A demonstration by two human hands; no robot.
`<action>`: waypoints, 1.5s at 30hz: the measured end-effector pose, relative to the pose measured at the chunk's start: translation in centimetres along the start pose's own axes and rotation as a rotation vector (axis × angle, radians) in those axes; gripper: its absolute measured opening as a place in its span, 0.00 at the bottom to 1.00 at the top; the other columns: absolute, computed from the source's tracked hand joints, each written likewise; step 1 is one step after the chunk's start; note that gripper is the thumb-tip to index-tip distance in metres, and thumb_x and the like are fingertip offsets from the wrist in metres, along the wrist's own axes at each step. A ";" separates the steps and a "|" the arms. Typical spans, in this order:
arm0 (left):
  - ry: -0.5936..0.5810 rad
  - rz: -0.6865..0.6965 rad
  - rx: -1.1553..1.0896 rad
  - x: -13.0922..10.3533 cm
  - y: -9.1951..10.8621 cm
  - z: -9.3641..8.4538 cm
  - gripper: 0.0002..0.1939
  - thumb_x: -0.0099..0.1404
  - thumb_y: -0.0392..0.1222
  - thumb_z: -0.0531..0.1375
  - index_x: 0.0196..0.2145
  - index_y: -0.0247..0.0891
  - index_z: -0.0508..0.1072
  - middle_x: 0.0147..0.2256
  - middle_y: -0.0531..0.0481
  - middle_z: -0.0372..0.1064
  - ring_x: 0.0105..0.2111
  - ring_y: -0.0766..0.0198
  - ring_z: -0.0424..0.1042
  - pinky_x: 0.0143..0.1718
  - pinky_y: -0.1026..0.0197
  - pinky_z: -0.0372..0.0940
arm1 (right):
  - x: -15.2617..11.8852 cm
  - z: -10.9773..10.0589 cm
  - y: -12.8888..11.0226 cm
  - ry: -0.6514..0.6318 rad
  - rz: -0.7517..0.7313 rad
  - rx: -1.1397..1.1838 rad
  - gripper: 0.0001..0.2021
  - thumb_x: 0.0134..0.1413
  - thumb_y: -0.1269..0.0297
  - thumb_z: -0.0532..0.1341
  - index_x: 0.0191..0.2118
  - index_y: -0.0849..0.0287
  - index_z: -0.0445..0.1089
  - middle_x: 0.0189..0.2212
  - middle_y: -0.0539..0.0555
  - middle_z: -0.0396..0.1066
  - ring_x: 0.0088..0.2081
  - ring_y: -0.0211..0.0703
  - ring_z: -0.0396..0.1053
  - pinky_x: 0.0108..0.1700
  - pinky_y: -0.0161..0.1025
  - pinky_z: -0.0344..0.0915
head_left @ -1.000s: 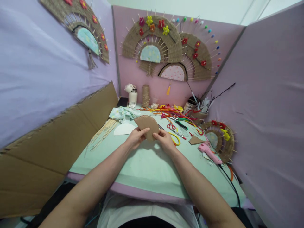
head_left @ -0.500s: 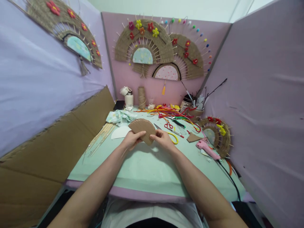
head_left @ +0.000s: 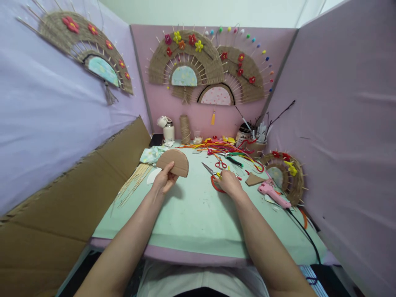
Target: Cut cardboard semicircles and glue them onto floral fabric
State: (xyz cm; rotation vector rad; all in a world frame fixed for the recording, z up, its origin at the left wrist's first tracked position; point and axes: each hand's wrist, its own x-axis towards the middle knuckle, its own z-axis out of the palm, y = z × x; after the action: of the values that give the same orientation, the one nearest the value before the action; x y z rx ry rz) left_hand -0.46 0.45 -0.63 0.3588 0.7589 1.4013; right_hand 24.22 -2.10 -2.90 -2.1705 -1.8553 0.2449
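A brown cardboard semicircle [head_left: 177, 161] is pinched in my left hand [head_left: 166, 178], thumb on its front face, held above the table. My right hand [head_left: 229, 182] has its fingers closed at the handles of a large pair of scissors [head_left: 208, 168]; one red handle loop shows beside the fingers, and the blades point away to the left. Just beyond that hand lie small red-handled scissors [head_left: 220, 164] and green-and-black pliers [head_left: 234, 161]. A white half-round piece [head_left: 152, 176] rests on the table, partly behind my left hand.
Thin sticks [head_left: 136, 181] and patterned cloth [head_left: 151, 155] lie left. A pink glue gun [head_left: 274, 195], its cord trailing, and a cardboard scrap [head_left: 254, 179] lie right. Behind are coloured pipe cleaners [head_left: 216, 145] and a twine spool [head_left: 185, 129]. Woven fans [head_left: 154, 62] hang on the partitions.
My right hand has let go of the cardboard and moved right onto the scissors. My left hand has shifted slightly left with the cardboard, which has turned so its straight edge faces down.
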 end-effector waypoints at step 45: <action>-0.142 0.252 -0.097 -0.5 0.2 -0.5 0.15 0.52 0.31 0.67 0.38 0.38 0.72 0.33 0.55 0.77 0.32 0.69 0.75 0.37 0.68 0.69 | -5.3 2.2 -6.9 0.012 -0.441 0.766 0.20 0.46 0.60 0.65 0.45 0.57 0.63 0.37 0.51 0.63 0.37 0.42 0.62 0.39 0.40 0.61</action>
State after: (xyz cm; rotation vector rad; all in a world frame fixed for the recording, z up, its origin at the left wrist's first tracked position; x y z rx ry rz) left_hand -0.94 -0.11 -0.66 0.4847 0.5407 1.6237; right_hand 16.25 -6.12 -3.09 -1.2274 -1.7701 0.7024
